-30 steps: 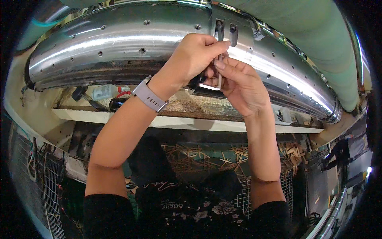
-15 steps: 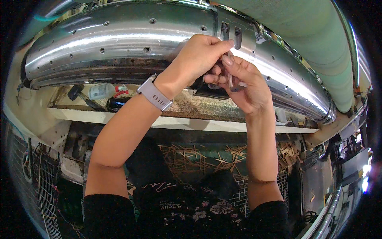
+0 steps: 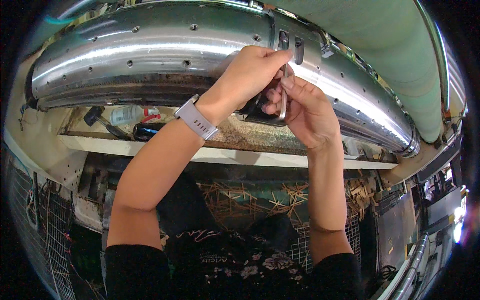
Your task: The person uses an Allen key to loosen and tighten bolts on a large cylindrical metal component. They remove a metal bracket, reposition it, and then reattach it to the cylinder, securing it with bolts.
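Note:
A slotted collar (image 3: 311, 47) sits on a large shiny metal cylinder (image 3: 160, 42) that has rows of bolt holes. An L-shaped hex key (image 3: 283, 102) hangs upright just in front of the collar, its bent end low. My right hand (image 3: 315, 112) is closed with thumb and fingers pinching the key's shaft. My left hand (image 3: 250, 72) is closed at the upper part of the key, below the left slot, its fingertips partly hidden. Whether the key's tip sits in a bolt cannot be seen.
A black-headed hammer (image 3: 93, 116), a clear bottle with a red top (image 3: 127, 115) and a dark blue object (image 3: 146, 131) lie on the ledge left of my arm. A pale green roller (image 3: 385, 55) runs behind the cylinder. Wooden sticks (image 3: 250, 202) litter the area below.
The hex key has turned in my fingers: its bent end has swung from the right to the left and its shaft stands straighter. Both hands stay nearly in place.

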Motion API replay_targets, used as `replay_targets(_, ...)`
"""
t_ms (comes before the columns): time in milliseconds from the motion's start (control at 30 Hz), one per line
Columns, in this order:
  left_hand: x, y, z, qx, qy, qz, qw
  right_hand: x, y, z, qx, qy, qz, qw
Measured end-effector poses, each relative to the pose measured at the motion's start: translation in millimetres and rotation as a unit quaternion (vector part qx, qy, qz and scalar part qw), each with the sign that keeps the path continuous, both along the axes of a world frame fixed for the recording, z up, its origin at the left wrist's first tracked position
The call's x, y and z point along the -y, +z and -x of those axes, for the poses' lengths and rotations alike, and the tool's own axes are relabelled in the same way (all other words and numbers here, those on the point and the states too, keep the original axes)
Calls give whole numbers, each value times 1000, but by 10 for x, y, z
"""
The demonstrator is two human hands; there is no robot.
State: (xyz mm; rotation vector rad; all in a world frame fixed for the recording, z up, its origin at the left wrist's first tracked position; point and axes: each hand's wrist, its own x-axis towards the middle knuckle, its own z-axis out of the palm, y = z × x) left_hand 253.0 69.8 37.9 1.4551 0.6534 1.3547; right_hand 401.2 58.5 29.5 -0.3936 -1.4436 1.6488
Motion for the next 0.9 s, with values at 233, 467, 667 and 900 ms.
replay_targets(233, -77, -36, -13, -20, 8, -30, 999, 77, -100, 8, 6, -47, -50, 998)
replay_targets(467, 23, 9, 4, 12, -27, 25, 999, 265, -142, -70, 42, -214, -152, 964)
replay_targets(667, 73, -27, -45, -14, -7, -11, 1000, -73, 438, -160, 290, -471, -554, 622)
replay_targets(900, -24, -411, -220, -113, 205, -368, 900, -468, 515, 57, 396, -460, -584, 539)
